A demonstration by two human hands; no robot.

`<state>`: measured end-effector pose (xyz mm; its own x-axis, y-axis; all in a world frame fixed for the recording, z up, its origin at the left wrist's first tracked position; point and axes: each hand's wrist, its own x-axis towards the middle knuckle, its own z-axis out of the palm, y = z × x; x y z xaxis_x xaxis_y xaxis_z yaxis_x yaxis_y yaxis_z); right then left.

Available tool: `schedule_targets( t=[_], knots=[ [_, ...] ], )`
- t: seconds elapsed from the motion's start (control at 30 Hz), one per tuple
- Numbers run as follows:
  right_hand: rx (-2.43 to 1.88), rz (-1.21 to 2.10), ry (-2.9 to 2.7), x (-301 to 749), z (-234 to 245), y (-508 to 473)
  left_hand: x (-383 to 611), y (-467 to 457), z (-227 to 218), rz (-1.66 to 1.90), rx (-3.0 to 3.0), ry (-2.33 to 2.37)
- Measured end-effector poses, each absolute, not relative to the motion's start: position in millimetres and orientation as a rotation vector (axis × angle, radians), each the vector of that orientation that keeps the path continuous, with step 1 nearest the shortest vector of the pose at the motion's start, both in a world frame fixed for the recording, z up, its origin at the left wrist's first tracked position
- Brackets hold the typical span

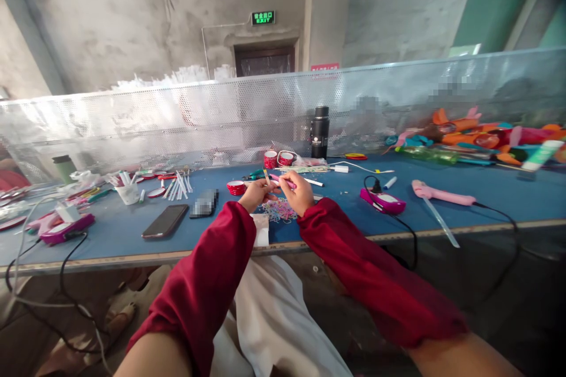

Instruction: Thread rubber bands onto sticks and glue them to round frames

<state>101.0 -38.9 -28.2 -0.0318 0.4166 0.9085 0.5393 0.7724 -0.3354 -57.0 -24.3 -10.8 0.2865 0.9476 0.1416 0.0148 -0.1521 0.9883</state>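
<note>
My left hand [257, 194] is closed, its fingers pinching a thin yellowish strip [266, 176] that sticks up. Close beside it, my right hand [300, 193] grips a slim pink pen-like tool [290, 184] pointing toward the left fingers. The point where the two hands meet is too small to make out. Below them on the blue table lies a heap of small pastel rings [280, 211]. A white paper piece [262, 230] lies by my left wrist at the table edge. Red tape rolls [236, 188] sit left of my left hand.
A black bottle [320, 134] stands behind the hands before the perforated metal screen [194, 121]. A phone [165, 221] lies to the left. A purple power strip [382, 201] and a pink glue gun [444, 194] with trailing cables lie to the right. Orange items [477, 135] are piled far right.
</note>
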Motion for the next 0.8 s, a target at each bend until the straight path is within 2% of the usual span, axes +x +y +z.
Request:
schedule_targets(
  t=[0.8],
  knots=[
    [-0.774, -0.07, -1.681, 99.8, -28.7, -39.2, -59.9, -14.6, -16.7, 1.066, 1.473, 0.915]
  ],
)
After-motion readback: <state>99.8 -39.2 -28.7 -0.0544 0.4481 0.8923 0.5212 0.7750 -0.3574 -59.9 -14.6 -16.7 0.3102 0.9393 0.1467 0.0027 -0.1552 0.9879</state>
